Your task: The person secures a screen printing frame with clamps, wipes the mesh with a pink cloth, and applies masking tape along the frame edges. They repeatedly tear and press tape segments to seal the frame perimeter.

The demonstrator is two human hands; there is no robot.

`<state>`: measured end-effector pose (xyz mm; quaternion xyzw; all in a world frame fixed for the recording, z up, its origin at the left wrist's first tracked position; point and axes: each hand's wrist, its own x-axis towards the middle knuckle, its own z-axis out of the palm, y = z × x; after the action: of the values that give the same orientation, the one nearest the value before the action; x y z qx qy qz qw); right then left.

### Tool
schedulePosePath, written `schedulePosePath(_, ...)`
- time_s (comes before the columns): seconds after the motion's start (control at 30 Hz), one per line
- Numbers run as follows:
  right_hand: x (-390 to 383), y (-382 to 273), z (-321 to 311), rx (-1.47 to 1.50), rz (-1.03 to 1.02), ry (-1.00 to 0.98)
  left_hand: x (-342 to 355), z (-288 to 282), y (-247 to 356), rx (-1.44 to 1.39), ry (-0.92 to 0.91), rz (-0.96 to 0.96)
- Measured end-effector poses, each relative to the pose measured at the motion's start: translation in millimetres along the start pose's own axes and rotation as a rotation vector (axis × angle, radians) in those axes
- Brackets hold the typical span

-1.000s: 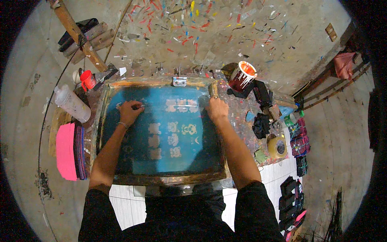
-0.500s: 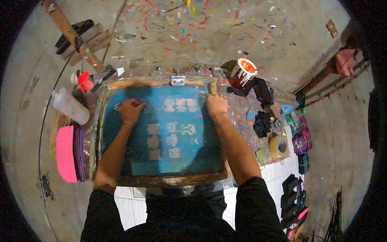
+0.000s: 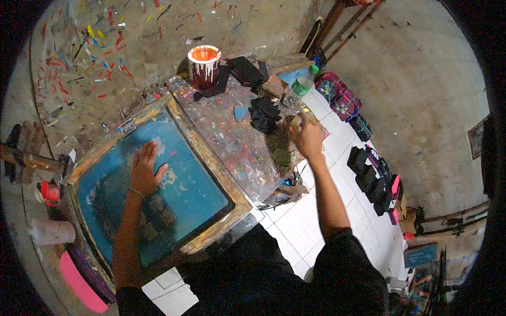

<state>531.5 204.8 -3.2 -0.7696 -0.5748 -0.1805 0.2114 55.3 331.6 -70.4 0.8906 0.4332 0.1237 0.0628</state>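
Note:
A wood-framed printing screen point(image 3: 213, 179) with blue mesh and pale stencil shapes lies on the worktable. My left hand point(image 3: 146, 174) rests on its mesh with fingers stretched out, covering some of the shapes. Off to the right, my right hand point(image 3: 308, 139) is closed at the table's right edge on a yellowish roll of tape point(image 3: 296, 123), mostly hidden by the fingers. Beside it lie a crumpled black cloth point(image 3: 264, 115) and a small olive-green cloth point(image 3: 283, 157).
A dripping tub of orange ink point(image 3: 204, 66) stands at the back of the paint-spotted table point(image 3: 232, 142). Black pieces point(image 3: 245, 71) and a green-capped bottle point(image 3: 304, 81) are farther right. A red cup point(image 3: 50, 193), cloudy container point(image 3: 52, 231) and pink stack point(image 3: 81, 282) line the left.
The view has swung right. My right hand has left the screen's far right corner and reached the tape roll. My left hand has flattened from a pinch and shifted right over the mesh.

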Motion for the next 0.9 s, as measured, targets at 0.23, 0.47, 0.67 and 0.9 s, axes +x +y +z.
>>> schedulePosePath(0.23, 63, 9, 28, -0.144, 0.120, -0.563, -17, -32, 33, -0.057, 0.191, 0.064)
schedulePosePath(0.47, 17, 86, 25, 0.394, -0.106, -0.206, -72, -87, 164, -0.459, 0.112, 0.077)
schedulePosePath(0.67, -85, -11, -157, 0.919, 0.204, -0.424, -70, -76, 295, -1.098, 0.231, 0.210)
schedulePosePath(0.9, -203, -64, -176, 1.250, 0.614, -0.668, -116, -45, 335, -1.170, -0.027, 0.016)
